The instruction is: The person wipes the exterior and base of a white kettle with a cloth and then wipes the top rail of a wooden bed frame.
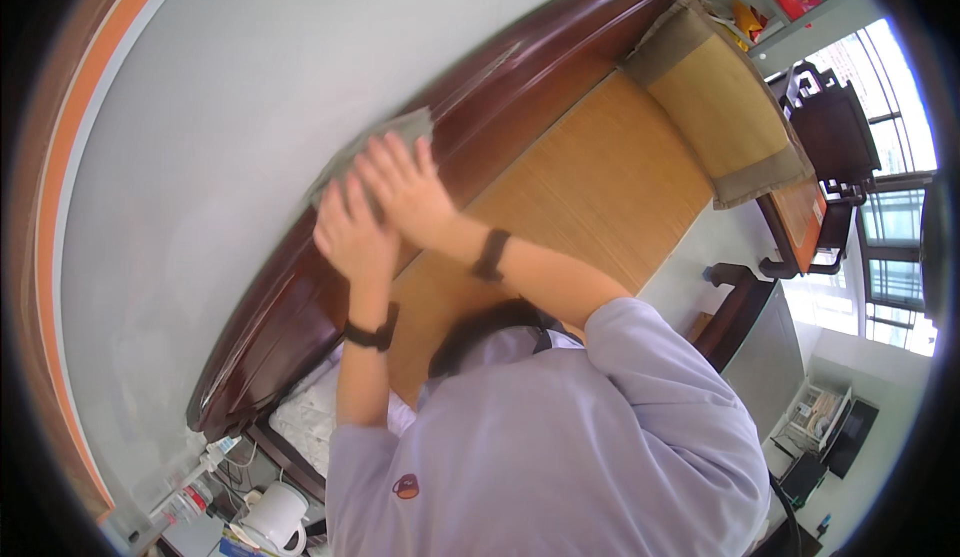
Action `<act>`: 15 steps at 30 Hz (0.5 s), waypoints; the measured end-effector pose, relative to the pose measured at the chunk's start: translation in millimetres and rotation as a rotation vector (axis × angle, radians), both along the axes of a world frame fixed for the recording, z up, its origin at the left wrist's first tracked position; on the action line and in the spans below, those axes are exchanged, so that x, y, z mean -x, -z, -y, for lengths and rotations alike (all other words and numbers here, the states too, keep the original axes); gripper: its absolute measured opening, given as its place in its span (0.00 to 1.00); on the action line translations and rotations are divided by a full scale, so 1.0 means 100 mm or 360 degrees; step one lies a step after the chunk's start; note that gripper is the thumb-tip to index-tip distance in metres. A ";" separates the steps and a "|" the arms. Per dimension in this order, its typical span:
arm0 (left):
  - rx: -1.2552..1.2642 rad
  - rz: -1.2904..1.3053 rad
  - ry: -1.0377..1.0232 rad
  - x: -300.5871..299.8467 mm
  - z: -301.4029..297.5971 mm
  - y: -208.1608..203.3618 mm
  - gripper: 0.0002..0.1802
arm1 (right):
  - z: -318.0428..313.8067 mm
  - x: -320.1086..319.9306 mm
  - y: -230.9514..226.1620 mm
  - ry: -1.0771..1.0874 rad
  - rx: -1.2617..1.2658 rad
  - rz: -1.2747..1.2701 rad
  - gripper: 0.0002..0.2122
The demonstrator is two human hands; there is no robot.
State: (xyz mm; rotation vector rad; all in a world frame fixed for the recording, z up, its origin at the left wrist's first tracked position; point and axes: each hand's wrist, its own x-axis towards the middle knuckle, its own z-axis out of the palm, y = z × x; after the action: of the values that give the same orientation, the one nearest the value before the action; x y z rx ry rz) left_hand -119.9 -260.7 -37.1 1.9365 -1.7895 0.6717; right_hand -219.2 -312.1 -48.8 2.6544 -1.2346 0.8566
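A grey-green cloth point(408, 124) lies over the top edge of the dark red-brown wooden headboard point(480, 82), beside the pale wall. My left hand point(357, 235) rests on the lower-left part of the cloth with its fingers stretched out. Just to its right, my right hand point(412, 195) presses flat on the cloth, fingers extended and slightly apart. The two hands are close together, and the right one partly overlaps the cloth's middle. Each wrist wears a dark band. The cloth's part under my palms is hidden.
A tan mat point(590, 177) covers the bed below the headboard. A yellow-brown cushion point(715, 97) leans at its far end. White bedding point(310, 412) lies at the near left, close to a white electric kettle point(275, 517). Dark wooden furniture point(830, 137) stands by the windows.
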 end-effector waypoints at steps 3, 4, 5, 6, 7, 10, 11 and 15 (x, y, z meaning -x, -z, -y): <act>0.0011 0.0069 -0.0189 -0.51 -0.50 -0.02 0.34 | -0.41 -0.56 -0.01 -0.0167 0.0098 0.0025 0.25; 0.0016 0.0094 -0.0249 -0.65 -0.66 -0.05 0.34 | -0.55 -0.71 -0.04 -0.0235 0.0123 -0.0028 0.25; 0.0022 0.0117 -0.0276 -0.78 -0.80 -0.09 0.34 | -0.67 -0.85 -0.08 -0.0307 0.0158 -0.0078 0.26; -0.0016 0.0144 -0.0361 -0.90 -0.93 -0.10 0.34 | -0.77 -1.01 -0.05 -0.0360 0.0229 -0.0013 0.26; -0.0054 0.0170 -0.0439 -1.01 -1.05 -0.13 0.34 | -0.87 -1.14 -0.03 -0.0377 0.0229 0.0005 0.26; -0.0155 0.0116 -0.0491 -1.17 -1.20 -0.22 0.33 | -1.00 -1.35 -0.08 -0.0460 0.0311 0.0003 0.26; -0.0216 0.0101 -0.0534 -1.19 -1.25 -0.22 0.33 | -1.01 -1.36 -0.07 -0.0485 0.0308 0.0004 0.26; -0.0040 -0.0208 -0.0236 -1.04 -1.11 -0.11 0.39 | -0.81 -1.17 -0.03 -0.0657 0.0426 0.0005 0.23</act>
State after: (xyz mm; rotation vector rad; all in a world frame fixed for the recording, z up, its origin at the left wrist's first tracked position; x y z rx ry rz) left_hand -15.8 -149.4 -26.2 2.0945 -1.5960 0.5585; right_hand -101.9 -231.1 -45.7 2.7154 -0.5238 0.9929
